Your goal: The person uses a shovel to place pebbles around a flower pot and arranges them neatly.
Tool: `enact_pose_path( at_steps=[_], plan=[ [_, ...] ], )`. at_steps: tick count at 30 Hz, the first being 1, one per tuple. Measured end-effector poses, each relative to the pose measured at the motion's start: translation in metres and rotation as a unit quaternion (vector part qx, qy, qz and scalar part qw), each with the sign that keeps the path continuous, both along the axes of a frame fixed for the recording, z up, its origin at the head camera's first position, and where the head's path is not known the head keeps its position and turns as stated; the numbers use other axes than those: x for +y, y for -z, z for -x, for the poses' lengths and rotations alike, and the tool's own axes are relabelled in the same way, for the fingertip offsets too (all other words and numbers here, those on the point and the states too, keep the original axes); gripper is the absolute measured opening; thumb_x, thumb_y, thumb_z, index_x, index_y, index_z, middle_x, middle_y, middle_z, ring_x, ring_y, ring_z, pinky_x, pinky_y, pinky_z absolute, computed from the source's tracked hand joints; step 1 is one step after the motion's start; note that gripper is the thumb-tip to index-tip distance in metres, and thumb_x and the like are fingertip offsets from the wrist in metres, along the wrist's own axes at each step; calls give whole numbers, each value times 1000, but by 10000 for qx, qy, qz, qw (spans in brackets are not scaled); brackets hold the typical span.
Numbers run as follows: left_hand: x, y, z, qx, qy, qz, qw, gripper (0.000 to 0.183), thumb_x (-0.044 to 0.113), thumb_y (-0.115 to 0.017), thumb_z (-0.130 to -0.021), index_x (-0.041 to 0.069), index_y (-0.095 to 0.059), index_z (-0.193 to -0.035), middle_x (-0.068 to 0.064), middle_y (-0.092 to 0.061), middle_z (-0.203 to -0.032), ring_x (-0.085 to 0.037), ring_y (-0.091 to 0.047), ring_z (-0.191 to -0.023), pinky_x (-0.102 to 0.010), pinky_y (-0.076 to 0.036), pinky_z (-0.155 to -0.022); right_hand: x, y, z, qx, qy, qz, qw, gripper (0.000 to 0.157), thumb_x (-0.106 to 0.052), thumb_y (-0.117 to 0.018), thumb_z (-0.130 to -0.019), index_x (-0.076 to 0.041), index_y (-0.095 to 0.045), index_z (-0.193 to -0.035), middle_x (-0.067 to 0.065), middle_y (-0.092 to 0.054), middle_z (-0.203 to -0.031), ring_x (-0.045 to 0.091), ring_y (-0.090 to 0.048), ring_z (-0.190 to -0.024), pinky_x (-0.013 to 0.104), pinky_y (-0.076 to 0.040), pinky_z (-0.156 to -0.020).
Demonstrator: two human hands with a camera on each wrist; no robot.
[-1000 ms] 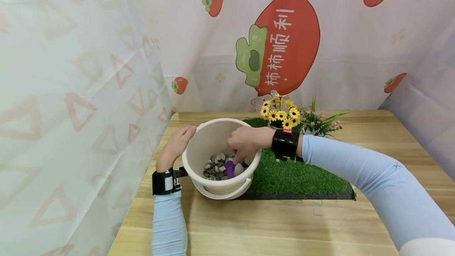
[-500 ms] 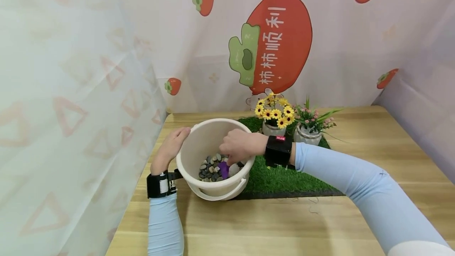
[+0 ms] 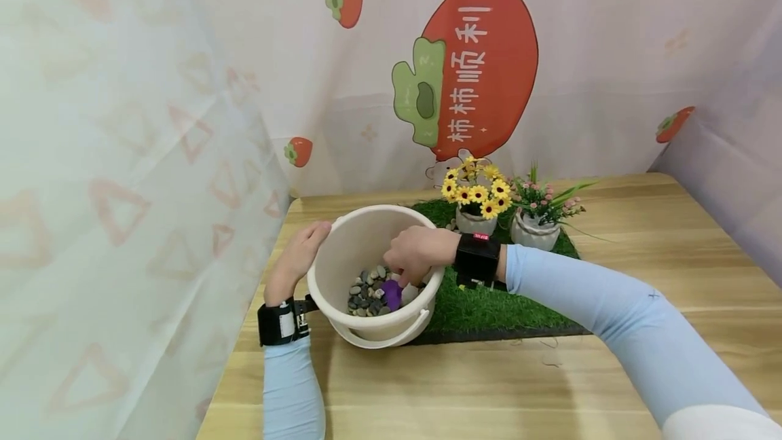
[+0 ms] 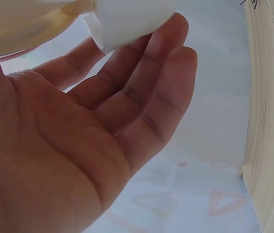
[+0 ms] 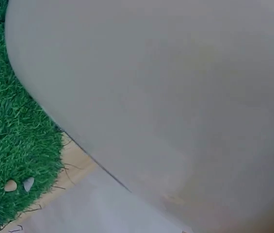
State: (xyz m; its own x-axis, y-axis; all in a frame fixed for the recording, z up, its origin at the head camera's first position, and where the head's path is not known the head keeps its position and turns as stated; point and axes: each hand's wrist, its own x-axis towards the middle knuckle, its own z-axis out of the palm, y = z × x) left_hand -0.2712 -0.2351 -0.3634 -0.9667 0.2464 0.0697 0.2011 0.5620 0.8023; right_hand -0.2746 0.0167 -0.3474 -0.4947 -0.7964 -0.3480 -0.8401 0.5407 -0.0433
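Note:
A white bucket (image 3: pixel 330 284) with dark and pale pebbles (image 3: pixel 364 292) at its bottom stands on the table. My left hand (image 3: pixel 297 254) holds its left rim, with curved fingers beside the white rim edge in the left wrist view. My right hand (image 3: pixel 415 250) reaches into the bucket over the right rim. Its fingers point down and pinch a small purple scoop-like thing (image 3: pixel 392 295) among the pebbles. A larger pale stone (image 3: pixel 410 292) lies beside it. The bucket wall (image 5: pixel 141 97) fills most of the right wrist view and hides the right hand there.
Artificial grass (image 3: pixel 501 311) lies right of the bucket. Behind stand a pot of yellow flowers (image 3: pixel 476 223) and a pot of pink flowers (image 3: pixel 535 233). Several loose pebbles (image 5: pixel 10 185) lie on the grass. A bucket handle (image 3: pixel 391 338) hangs in front. Patterned cloth (image 3: pixel 342 87) encloses the table (image 3: pixel 440 392).
The head view has shifted slightly, bringing both flower pots into fuller sight. My right hand stays inside the bucket over the purple thing, moving only a little. My left hand keeps its place on the rim.

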Motion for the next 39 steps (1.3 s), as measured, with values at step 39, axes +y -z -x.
enact_pose_path(
  at_steps=[39],
  plan=[
    [-8,20,8,20,-183,-55,9998,47,37,-40,-106,0,-62,-127,-24,-68,-108,-17,-67,-85,-29,-52,-78,16,-12,-3,696,-31,1938,9786,46,-35,-67,-93,-24,-39,-58,-7,-35,-63,10,-36,-62,27,-27,-65]
  ],
)
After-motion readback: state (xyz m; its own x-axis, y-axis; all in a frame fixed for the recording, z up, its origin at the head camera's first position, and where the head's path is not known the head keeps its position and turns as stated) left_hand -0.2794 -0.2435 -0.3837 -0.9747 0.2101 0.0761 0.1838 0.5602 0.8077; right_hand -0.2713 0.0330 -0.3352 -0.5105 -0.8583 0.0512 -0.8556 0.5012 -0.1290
